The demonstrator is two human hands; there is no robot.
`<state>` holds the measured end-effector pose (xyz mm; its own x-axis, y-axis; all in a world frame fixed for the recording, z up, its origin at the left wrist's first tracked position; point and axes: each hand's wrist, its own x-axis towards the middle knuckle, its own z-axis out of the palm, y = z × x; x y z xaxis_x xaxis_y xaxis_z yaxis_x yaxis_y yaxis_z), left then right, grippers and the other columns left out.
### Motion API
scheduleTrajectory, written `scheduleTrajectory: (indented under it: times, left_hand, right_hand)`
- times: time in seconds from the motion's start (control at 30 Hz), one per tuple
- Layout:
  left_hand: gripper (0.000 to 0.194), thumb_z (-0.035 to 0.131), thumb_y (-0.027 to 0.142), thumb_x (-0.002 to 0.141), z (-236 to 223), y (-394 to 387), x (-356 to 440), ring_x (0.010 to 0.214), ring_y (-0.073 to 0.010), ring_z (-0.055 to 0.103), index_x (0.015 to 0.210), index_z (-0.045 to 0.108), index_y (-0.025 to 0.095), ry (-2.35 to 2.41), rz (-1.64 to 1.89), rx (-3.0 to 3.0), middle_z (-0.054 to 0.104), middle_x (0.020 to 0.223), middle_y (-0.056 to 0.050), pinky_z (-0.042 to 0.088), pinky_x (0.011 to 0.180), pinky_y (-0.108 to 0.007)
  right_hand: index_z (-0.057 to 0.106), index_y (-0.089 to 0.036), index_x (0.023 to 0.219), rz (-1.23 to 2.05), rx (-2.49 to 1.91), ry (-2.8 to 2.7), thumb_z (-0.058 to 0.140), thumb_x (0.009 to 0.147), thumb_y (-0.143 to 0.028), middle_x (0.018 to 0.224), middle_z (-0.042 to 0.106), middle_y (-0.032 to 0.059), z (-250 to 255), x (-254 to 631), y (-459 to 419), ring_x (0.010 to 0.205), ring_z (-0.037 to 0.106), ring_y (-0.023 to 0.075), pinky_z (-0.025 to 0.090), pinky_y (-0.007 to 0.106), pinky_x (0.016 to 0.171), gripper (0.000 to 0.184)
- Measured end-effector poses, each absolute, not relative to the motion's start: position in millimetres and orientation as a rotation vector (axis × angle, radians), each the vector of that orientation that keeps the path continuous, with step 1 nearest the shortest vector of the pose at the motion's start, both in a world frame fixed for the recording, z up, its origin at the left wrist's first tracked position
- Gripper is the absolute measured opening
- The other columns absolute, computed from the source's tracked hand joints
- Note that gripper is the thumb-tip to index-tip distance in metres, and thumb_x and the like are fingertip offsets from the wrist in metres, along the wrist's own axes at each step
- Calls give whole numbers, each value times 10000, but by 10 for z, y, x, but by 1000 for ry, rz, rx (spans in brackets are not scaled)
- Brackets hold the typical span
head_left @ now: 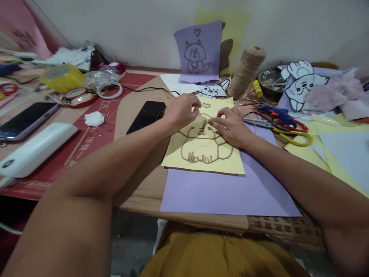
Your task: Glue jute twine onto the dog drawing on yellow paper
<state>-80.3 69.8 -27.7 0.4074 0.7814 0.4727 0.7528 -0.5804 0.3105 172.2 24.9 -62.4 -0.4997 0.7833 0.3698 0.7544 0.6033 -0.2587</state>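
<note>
The yellow sheet (201,165), bearing a brown outlined animal, lies on the worktop (138,188), overlapping the purple sheet (213,194). The person's left hand (183,109) curls over the yellow sheet's upper left and the right hand (230,127) bends over its right side, but whether either pinches anything cannot be told. Left of the yellow sheet lies a black phone (146,115); right of it, yellow-handled scissors (291,136); behind it stands a twine spool (247,71).
</note>
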Motion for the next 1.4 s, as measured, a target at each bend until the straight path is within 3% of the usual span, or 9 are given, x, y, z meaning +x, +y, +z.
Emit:
scheduleTrajectory:
  times: [0.13, 0.33, 0.43, 0.6, 0.8, 1.0, 1.17, 1.4]
  left_hand:
    - [265, 610, 128, 914, -338, 765, -849, 1022, -271, 754, 1022, 848, 172, 1480, 872, 2546, 845, 1057, -108, 591, 979, -403]
    - [316, 591, 124, 947, -361, 740, -840, 1090, -295, 775, 1084, 874, 145, 1531, 762, 2530, 855, 1110, -127, 596, 991, -400]
    - [312, 595, 132, 955, -388, 729, -833, 1097, -301, 779, 1086, 878, 153, 1548, 717, 2534, 859, 1123, -120, 598, 986, -405]
    - [308, 593, 120, 969, -414, 717, -822, 1102, -298, 782, 1086, 876, 151, 1581, 696, 2528, 856, 1136, -120, 591, 970, -390]
    - [301, 591, 137, 969, -428, 727, -819, 1100, -304, 779, 1071, 874, 156, 1598, 694, 2541, 850, 1127, -122, 583, 934, -386]
    - [301, 587, 149, 970, -414, 730, -802, 1089, -290, 782, 1061, 874, 160, 1630, 654, 2551, 856, 1123, -112, 577, 925, -373]
    - [316, 583, 159, 970, -406, 723, -798, 1093, -292, 782, 1080, 880, 170, 1659, 641, 2539, 859, 1138, -109, 583, 927, -371]
    - [325, 588, 153, 952, -411, 753, -819, 1077, -288, 788, 1063, 891, 191, 1650, 658, 2501, 871, 1126, -92, 591, 929, -361]
  right_hand:
    - [813, -265, 1401, 51, -1235, -2314, 410, 1162, -425, 1311, 666, 170, -630, 1731, 236, 1233, 493, 355, 368, 560, 1068, 495]
    - [897, -249, 1206, 130, -1222, -2381, 252, 1164, -658, 1286, 692, 166, -626, 1756, 260, 1235, 500, 370, 347, 592, 1096, 765]
    - [898, -255, 1209, 114, -1223, -2378, 184, 1145, -711, 1287, 692, 165, -632, 1764, 267, 1232, 494, 369, 351, 585, 1081, 850]
    - [833, -301, 1406, 80, -1220, -2373, 168, 1134, -736, 1336, 661, 166, -639, 1766, 256, 1239, 484, 363, 355, 579, 1070, 840]
    - [897, -332, 1258, 129, -1236, -2428, 159, 1117, -773, 1327, 673, 152, -622, 1743, 270, 1245, 468, 367, 330, 577, 1071, 871]
    - [831, -334, 1418, 102, -1239, -2430, 161, 1118, -771, 1401, 662, 152, -641, 1758, 279, 1266, 467, 367, 336, 575, 1074, 854]
    - [880, -355, 1321, 150, -1241, -2441, 174, 1112, -784, 1376, 676, 146, -633, 1757, 278, 1266, 457, 375, 326, 583, 1068, 852]
    - [855, -337, 1382, 173, -1229, -2427, 144, 1083, -824, 1404, 675, 150, -614, 1751, 266, 1262, 460, 374, 314, 594, 1104, 913]
